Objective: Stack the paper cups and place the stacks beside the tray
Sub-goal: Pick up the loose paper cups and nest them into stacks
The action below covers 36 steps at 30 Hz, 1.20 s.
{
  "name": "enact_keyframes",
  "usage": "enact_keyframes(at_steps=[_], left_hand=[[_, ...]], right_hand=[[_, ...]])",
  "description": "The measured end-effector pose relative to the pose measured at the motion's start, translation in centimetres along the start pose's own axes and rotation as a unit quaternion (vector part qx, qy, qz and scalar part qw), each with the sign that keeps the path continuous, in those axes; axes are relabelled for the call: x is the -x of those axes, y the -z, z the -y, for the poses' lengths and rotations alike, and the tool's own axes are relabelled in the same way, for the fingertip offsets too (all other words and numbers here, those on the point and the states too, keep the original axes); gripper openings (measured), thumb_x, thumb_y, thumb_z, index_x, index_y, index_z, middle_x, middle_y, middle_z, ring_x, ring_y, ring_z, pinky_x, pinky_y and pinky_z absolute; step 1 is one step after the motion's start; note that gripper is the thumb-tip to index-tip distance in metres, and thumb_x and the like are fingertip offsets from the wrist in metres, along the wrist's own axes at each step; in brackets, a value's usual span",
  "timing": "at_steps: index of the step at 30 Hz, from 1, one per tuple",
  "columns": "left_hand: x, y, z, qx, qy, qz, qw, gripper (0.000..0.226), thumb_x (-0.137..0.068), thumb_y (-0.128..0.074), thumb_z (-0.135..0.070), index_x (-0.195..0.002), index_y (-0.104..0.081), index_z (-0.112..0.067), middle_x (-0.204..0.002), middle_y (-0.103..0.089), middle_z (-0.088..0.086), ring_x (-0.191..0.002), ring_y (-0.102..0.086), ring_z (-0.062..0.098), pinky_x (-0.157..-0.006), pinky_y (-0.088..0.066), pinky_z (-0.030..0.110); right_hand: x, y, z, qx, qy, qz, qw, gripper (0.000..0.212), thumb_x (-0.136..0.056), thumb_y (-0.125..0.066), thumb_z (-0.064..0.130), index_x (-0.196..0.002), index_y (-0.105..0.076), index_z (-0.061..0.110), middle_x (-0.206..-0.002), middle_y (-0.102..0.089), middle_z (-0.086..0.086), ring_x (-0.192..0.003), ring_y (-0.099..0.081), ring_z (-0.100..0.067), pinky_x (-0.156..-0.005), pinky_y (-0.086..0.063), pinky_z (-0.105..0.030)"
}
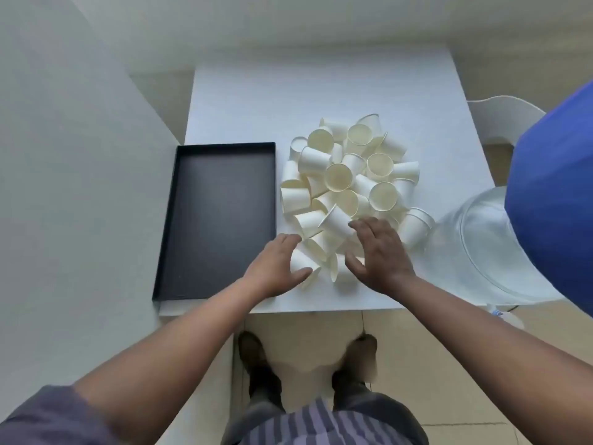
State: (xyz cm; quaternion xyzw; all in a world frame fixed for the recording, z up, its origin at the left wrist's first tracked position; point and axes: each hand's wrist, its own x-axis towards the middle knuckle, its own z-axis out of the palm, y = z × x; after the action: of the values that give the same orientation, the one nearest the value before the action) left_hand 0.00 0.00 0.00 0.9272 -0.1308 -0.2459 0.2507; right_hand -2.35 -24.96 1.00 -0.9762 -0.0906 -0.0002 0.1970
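A loose heap of several white paper cups [348, 175] lies on the white table, right of a black rectangular tray [221, 213] that holds nothing. My left hand [276, 268] wraps around one cup [300, 263] lying on its side at the near edge of the heap. My right hand [380, 252] hovers over the heap's near right part with fingers spread, touching cups there; no cup is clearly held in it.
The white table [321, 91] ends just past my wrists. A clear plastic water bottle with a blue top [545, 194] leans at the right edge. A white chair [503, 114] stands behind it. A wall runs along the left.
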Motion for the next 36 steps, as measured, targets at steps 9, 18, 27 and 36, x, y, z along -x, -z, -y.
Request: enact_keyframes(at_steps=[9,18,27,36], left_hand=[[-0.2,-4.2,2.2,-0.223,-0.077,0.065,0.97,0.091,-0.091,-0.073,-0.044,-0.164,-0.022,-0.024,-0.173,-0.02,0.0,-0.161,-0.011,0.03,-0.127,-0.021,0.041],[-2.7,-5.8,2.6,-0.264,-0.167,0.036,0.949,0.063,-0.091,-0.07,-0.012,-0.15,-0.047,-0.014,-0.154,-0.049,0.006,-0.145,-0.04,0.035,-0.116,-0.031,0.044],[-1.0,-5.0,2.9,-0.123,-0.133,-0.027,0.983,0.057,-0.083,-0.077,-0.033,-0.133,-0.056,-0.016,-0.131,-0.059,0.0,-0.116,-0.056,0.03,-0.094,-0.046,0.037],[0.4,-3.7,-0.1,0.608,0.184,-0.035,0.771,0.068,-0.07,-0.083,-0.016,-0.131,-0.057,-0.026,-0.125,-0.062,0.008,-0.105,-0.068,0.02,-0.086,-0.064,0.04]], right_hand=[[3.2,-3.9,-2.2,0.04,-0.032,0.173,0.984,0.072,-0.092,-0.067,0.034,-0.154,-0.039,0.009,-0.156,-0.042,-0.01,-0.141,-0.041,-0.03,-0.116,-0.036,-0.041],[2.2,-6.9,-2.8,0.051,-0.045,0.216,0.974,0.077,-0.096,-0.063,0.028,-0.16,-0.023,0.011,-0.162,-0.033,-0.008,-0.148,-0.032,-0.027,-0.12,-0.028,-0.037],[2.9,-7.2,-3.4,-0.004,-0.074,0.226,0.971,0.074,-0.095,-0.061,0.028,-0.16,-0.026,0.016,-0.156,-0.036,-0.004,-0.14,-0.035,-0.026,-0.113,-0.03,-0.037],[3.6,-6.9,-1.7,-0.215,-0.108,0.177,0.954,0.071,-0.074,-0.072,0.034,-0.142,-0.054,0.025,-0.125,-0.046,0.012,-0.122,-0.047,-0.009,-0.109,-0.038,-0.025]])
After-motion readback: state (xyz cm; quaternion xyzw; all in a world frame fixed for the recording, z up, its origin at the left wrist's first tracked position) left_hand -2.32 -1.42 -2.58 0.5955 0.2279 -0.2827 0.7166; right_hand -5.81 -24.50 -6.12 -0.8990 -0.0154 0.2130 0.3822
